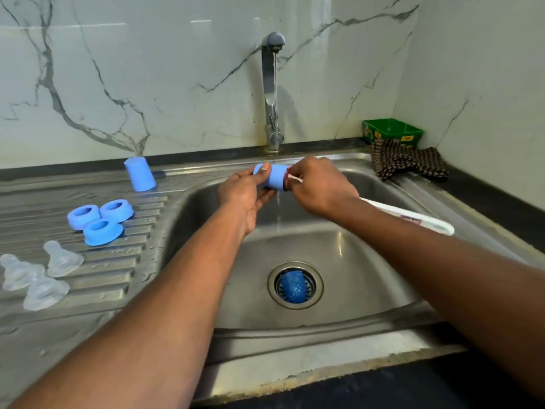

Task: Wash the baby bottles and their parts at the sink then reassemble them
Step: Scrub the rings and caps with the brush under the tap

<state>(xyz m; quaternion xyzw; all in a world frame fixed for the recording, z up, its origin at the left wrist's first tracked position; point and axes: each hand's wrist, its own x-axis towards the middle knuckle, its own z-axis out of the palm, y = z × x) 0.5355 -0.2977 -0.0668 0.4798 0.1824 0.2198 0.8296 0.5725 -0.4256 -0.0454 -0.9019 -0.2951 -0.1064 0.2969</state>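
- The left hand (pixel 246 188) holds a blue bottle (pixel 272 176) on its side over the sink (pixel 339 261), fingers (pixel 264 169) curled round the closed end, open mouth facing right.
- The right hand (pixel 320 187) pinches a white brush (pixel 413 218) near its head, fingers closed on the handle; the head sits at the bottle's mouth, and how far it is in I cannot tell.
- The tap (pixel 272 93) runs a thin stream that passes just beside the bottle's mouth and falls between the hands.
- Risk: the bottle is wet and held by one end only, so a hard push of the brush could slide it out of the left hand into the basin.
- Risk: the long handle trails back along the right forearm; a wide sweep could knock it on the sink's rim and jolt the grip.
- Risk: water striking the bottle may splash towards the washed parts on the draining board (pixel 88 293).
- Risk: something blue (pixel 292 286) sits in the drain; if it blocks the outlet, water may pool. What it is I cannot tell.
- Count: two bottles in view, one in hand, one (pixel 140 174) upside down at the back of the board.
- Count: three blue rings (pixel 100 221) grouped close together on the board.
- Count: three clear teats (pixel 38 276), nearer than the rings.
- Count: one brush, one tap.
- Also: a green box (pixel 392 132) and a checked cloth (pixel 410 163) in the counter's far right corner.
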